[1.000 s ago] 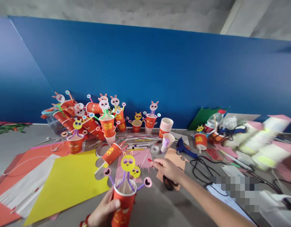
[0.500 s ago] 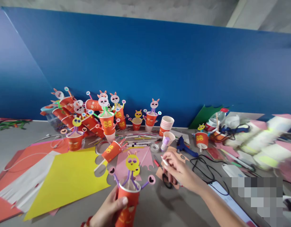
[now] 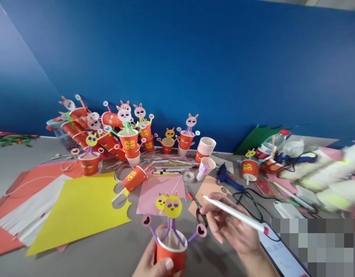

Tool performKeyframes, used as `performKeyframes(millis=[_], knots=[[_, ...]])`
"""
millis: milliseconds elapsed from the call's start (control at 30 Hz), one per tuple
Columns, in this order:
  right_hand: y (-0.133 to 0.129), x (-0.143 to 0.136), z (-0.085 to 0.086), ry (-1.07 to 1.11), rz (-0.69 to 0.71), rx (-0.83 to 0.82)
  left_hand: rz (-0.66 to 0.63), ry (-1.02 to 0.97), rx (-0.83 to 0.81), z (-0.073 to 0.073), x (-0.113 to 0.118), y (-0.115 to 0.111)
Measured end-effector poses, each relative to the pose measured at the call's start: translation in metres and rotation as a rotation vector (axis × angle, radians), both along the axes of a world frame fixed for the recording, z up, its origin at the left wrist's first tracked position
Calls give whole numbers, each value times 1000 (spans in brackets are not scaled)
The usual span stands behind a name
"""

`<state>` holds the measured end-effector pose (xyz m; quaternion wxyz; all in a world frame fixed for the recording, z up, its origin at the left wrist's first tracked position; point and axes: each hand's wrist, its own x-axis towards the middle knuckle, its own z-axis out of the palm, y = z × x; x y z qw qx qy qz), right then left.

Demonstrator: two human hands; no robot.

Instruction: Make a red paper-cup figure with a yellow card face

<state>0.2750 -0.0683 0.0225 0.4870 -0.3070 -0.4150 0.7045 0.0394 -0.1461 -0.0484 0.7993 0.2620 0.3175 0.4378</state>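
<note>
My left hand [image 3: 154,258] is wrapped round a red paper cup [image 3: 172,256] at the bottom middle. Purple stems rise out of the cup, carrying a yellow rabbit face [image 3: 173,206] and pink discs with dark hearts. Behind that face shows a second yellow face [image 3: 160,201]. To the right, my right hand [image 3: 228,225] grips a white marker [image 3: 236,213] with a red tip, pointing up and left towards the cup figure. Black-handled scissors [image 3: 201,216] lie under and beside my right fingers, partly hidden.
Yellow paper [image 3: 79,211] spreads at the left. Several finished cup figures [image 3: 128,142] stand or lie along the blue wall. A blue glue gun [image 3: 228,177], cables [image 3: 254,204] and a phone [image 3: 281,254] are on the right. Stacked white cups [image 3: 206,146] stand behind.
The cup in my left hand has shifted right and lower in view. My right hand has turned, and the marker now shows along its length. The camera view tilts downward.
</note>
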Motion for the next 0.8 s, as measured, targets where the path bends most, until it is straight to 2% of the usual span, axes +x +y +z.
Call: performKeyframes(millis=[100, 200, 333, 400, 467, 567, 700, 800], knots=[[-3, -4, 1, 2, 37, 72, 69, 21, 1, -3, 4, -4], [-6, -12, -7, -134, 10, 184, 129, 66, 5, -4, 5, -4], [-7, -21, -26, -445, -261, 293, 123, 90, -68, -3, 4, 0], [-7, -21, -34, -507, -364, 315, 92, 87, -89, -1, 3, 3], [-5, -18, -38, -502, -402, 321, 76, 81, -70, 1, 2, 5], [-3, -15, -37, -502, -410, 312, 78, 80, 21, 4, 2, 8], [-1, -20, -29, -558, -388, 241, -28, 82, 85, 9, 3, 11], [2, -28, -23, -587, -313, 189, -68, 69, 98, 11, 2, 15]])
